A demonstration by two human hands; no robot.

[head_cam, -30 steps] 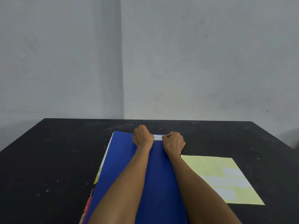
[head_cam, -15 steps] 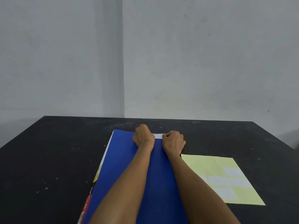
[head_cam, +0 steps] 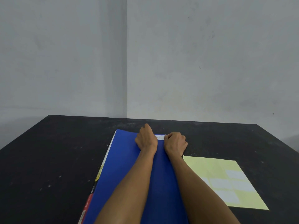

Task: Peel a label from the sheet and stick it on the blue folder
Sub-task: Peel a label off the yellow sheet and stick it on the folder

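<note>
The blue folder [head_cam: 129, 160] lies lengthwise on the black table, its far end away from me. A white label [head_cam: 161, 137] lies across that far end, and only a short strip of it shows between my hands. My left hand [head_cam: 146, 139] covers the label's left end with curled fingers. My right hand [head_cam: 175, 143] has its fingertips closed on the right end. Both hands rest on the folder. The pale yellow label sheet [head_cam: 210, 165] lies flat to the right of the folder, with several white labels on its near half.
The black table [head_cam: 56, 159] stretches wide to the left and behind the folder, up to grey walls. A book or packet with yellow and red print [head_cam: 90, 196] sticks out from under the folder's left edge.
My hands stay on the label at the folder's far end. The strip of label showing between them is slightly longer, with my right hand a little further right.
</note>
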